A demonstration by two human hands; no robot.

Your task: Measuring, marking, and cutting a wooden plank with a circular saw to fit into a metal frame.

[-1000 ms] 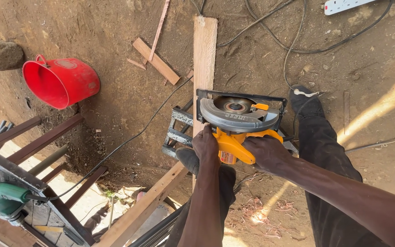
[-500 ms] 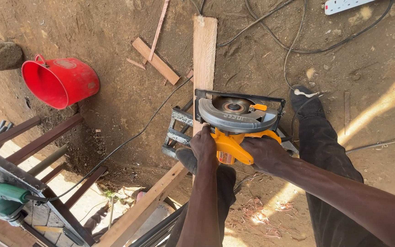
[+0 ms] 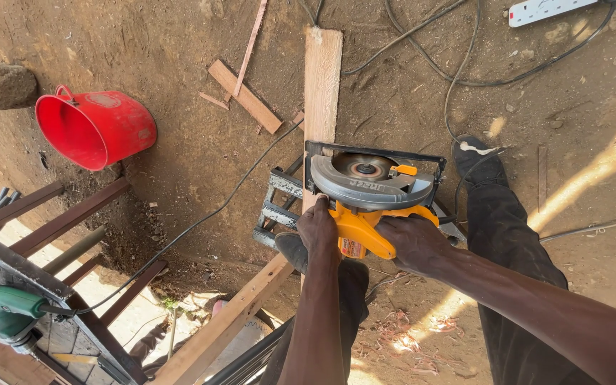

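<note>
Your left hand (image 3: 320, 227) is wrapped around the front of the yellow circular saw (image 3: 368, 192), which sits on the long plank (image 3: 321, 85) over a metal stand (image 3: 279, 203). Your right hand (image 3: 409, 241) grips its rear handle. Keep the cord (image 3: 201, 221) clear and push straight.
</note>
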